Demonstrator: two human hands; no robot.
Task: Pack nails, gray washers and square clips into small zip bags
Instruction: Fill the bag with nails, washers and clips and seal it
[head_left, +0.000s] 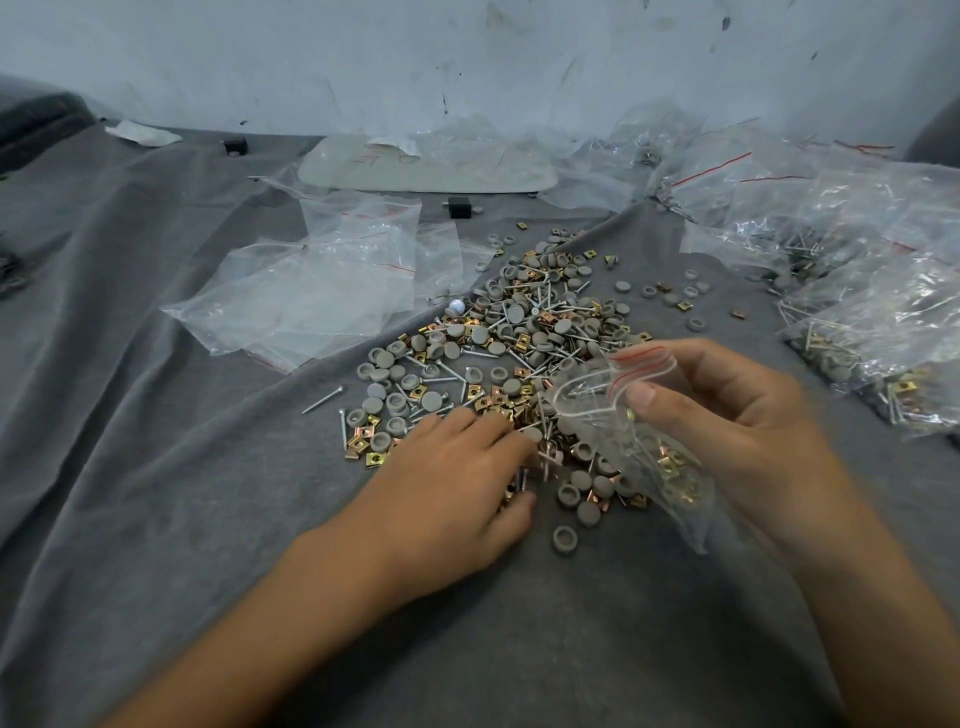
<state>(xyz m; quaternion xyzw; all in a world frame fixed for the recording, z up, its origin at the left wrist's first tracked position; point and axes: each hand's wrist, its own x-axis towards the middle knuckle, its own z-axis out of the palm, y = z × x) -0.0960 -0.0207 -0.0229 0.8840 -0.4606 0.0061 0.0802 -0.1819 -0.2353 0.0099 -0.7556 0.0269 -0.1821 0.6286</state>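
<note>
– Nails (322, 400), gray washers (564, 539) and square clips (375, 459), all in one loose pile (519, 332) at the centre of the frame. What's it lying on?

– On the gray cloth (156, 467) that covers the whole surface. Along the right edge sits a heap of filled bags (857, 291). Left of centre, above the pile, the empty bags (311, 296) lie flat and overlapping.

– And the hands?

– Filling a bag, I'd say. The right hand (727, 410), right of centre, pinches a zip bag (623, 441) at its red-striped mouth, thumb on top, holding it over the pile's near right edge. Some washers and clips seem to be inside already. The left hand (457, 483) is palm down on the pile's near edge, fingers bent into the pieces. Whether it has anything pinched, I can't tell.

– So what next?

– Probably a pick from the pile, carried across to the bag's mouth, which must gape wide enough. Nails should go in lengthwise or they may poke the film.

– Numbers?

– Two hands, one bag in hand. Empty bags: at least four, too overlapped to be sure. Filled ones: many, past counting from here. Loose pieces: well over a hundred, washers seemingly the most plentiful, with no honest count of any kind.
</note>
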